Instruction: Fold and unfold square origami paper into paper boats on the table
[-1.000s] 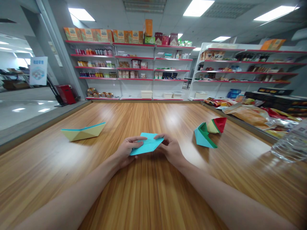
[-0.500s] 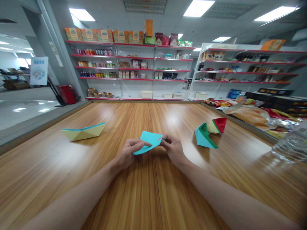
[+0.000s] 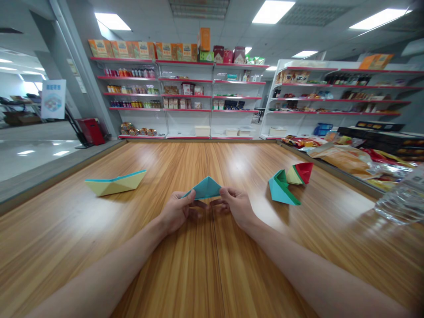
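A folded sheet of blue paper (image 3: 207,188) is held above the table, showing a triangle with its peak pointing away from me. My left hand (image 3: 178,209) pinches its left corner, thumb on top. The right corner sits between the thumb and fingers of my right hand (image 3: 236,204). Fingertips of both hands show below the paper's near edge. Off to the left stands a yellow paper boat (image 3: 115,183) with a blue rim. On the right, a blue and green folded paper piece (image 3: 281,189) touches or nearly touches a red, yellow and green one (image 3: 300,173).
The wooden table (image 3: 159,265) has a raised edge along its far side. At the right lie snack bags (image 3: 344,161), dark boxes (image 3: 380,137) and a clear plastic bottle (image 3: 400,201). Stocked shelves (image 3: 185,95) stand behind the table.
The blue paper has gone from a tilted four-sided shape to a triangle with its peak away from me. Both hands have shifted their grip to its two lower corners.
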Demonstrator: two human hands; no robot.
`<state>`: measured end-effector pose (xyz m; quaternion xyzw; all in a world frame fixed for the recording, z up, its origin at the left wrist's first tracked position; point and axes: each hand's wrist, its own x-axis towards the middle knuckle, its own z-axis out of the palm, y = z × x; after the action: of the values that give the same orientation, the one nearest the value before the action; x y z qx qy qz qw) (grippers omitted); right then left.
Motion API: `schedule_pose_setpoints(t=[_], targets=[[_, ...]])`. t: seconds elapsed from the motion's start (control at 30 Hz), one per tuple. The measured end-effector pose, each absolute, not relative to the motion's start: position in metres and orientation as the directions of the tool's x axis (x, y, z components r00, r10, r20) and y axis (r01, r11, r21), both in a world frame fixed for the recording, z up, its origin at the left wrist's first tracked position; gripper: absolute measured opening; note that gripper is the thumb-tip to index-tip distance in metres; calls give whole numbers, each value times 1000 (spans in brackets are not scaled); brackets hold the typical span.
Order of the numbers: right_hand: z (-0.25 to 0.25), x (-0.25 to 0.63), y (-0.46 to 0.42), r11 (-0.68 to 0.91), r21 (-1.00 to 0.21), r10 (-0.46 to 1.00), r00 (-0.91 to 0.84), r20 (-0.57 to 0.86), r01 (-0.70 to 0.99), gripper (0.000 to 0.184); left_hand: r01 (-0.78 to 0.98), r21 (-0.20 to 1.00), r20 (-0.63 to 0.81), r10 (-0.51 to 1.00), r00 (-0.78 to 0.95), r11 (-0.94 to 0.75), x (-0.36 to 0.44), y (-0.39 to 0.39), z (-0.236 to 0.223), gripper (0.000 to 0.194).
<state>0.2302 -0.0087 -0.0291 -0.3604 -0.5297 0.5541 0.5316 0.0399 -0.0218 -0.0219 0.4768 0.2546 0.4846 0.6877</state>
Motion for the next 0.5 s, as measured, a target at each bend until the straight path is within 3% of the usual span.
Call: schedule_pose_setpoints(t=[0.23,0.4,0.5], targets=[[-30,230,-6,84,-960,980,-150,128,-267,34,-373,924,107,882,458,82,39,-22,-23,32],[-34,232,-4,181,-952,968,-124,217,-247,30,-441,886,144,818,556,144,33,-21,-22,35],[-33,233,-7,273,-941,935,-176,308,-199,24,-450,867,74,837,543,215,32,-19,-22,35]])
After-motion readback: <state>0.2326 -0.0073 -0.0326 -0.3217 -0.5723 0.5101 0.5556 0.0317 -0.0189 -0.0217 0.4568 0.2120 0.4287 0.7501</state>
